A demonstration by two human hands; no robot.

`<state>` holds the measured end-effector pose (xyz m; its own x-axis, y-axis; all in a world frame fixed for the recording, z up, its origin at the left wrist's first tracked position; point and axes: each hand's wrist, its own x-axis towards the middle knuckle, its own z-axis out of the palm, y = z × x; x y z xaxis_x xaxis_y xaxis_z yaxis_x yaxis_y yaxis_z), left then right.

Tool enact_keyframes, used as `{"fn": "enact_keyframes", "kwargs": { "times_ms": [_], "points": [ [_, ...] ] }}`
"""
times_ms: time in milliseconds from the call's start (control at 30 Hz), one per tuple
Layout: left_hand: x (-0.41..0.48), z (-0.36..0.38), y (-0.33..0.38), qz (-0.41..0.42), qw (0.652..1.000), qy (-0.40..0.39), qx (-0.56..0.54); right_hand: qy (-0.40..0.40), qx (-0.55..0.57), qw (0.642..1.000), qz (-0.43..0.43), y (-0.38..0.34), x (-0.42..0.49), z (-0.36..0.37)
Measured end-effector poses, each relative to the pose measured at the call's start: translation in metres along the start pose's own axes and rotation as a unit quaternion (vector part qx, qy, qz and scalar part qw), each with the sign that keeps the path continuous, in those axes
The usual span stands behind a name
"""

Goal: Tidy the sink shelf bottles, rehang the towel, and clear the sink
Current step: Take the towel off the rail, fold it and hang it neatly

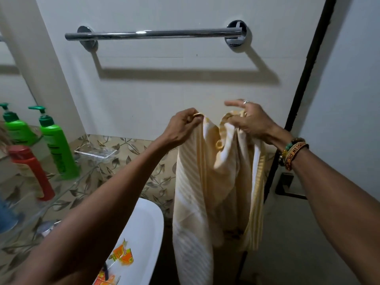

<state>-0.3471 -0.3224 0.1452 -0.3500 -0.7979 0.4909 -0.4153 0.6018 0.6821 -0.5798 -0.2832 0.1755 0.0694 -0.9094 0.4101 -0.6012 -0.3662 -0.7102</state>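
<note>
Bathroom wall rail (153, 33) runs level, straight above our left hand (183, 126) and right hand (249, 122), each pinching the hanging towel (197, 182) by its top edge.

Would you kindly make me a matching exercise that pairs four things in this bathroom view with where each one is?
Column one:
1 towel
2 towel bar
3 green pump bottle
4 orange wrappers

Column two:
A in the sink
B on the glass shelf
C mounted on the wall, bare
D gripped by the left hand and the right hand

Pairs: 1-D, 2-C, 3-B, 4-A
</note>
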Motion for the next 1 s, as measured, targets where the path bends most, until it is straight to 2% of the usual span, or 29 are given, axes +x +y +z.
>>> {"fn": "enact_keyframes", "kwargs": {
  "times_ms": [67,133,267,333,467,500,567,667,867,1000],
  "points": [
    [0.012,0.008,0.019,0.027,0.999,0.007,0.041,-0.105,0.02,0.994,0.012,-0.007,-0.003,0.013],
    [0.022,0.012,0.032,0.03,0.996,0.033,0.073,-0.132,0.058,0.989,0.034,-0.008,-0.002,0.025],
    [0.028,0.014,0.038,-0.005,0.99,0.098,0.098,-0.072,0.059,0.994,0.06,-0.006,0.0,0.032],
    [0.024,0.013,0.036,-0.006,0.99,0.102,0.099,-0.055,0.064,0.995,0.06,-0.004,0.001,0.032],
    [0.009,0.01,0.026,-0.004,1.0,0.014,-0.019,-0.003,0.054,0.997,0.047,0.003,0.003,0.032],
    [0.006,0.009,0.022,0.0,1.0,-0.009,-0.018,0.007,0.05,0.998,0.046,0.003,0.003,0.031],
    [0.002,0.004,0.01,0.006,0.996,-0.06,0.061,0.014,0.051,0.998,0.043,0.005,0.003,0.028],
    [-0.006,-0.005,-0.014,-0.027,0.979,-0.122,0.159,0.041,0.055,0.996,0.055,0.01,0.002,0.018],
    [-0.022,-0.027,-0.044,-0.059,0.958,-0.1,0.262,0.128,0.019,0.988,0.09,0.03,-0.008,-0.007],
    [-0.026,-0.041,-0.049,-0.059,0.961,-0.044,0.268,0.156,0.025,0.979,0.129,0.04,-0.009,-0.009]
  ]
}}
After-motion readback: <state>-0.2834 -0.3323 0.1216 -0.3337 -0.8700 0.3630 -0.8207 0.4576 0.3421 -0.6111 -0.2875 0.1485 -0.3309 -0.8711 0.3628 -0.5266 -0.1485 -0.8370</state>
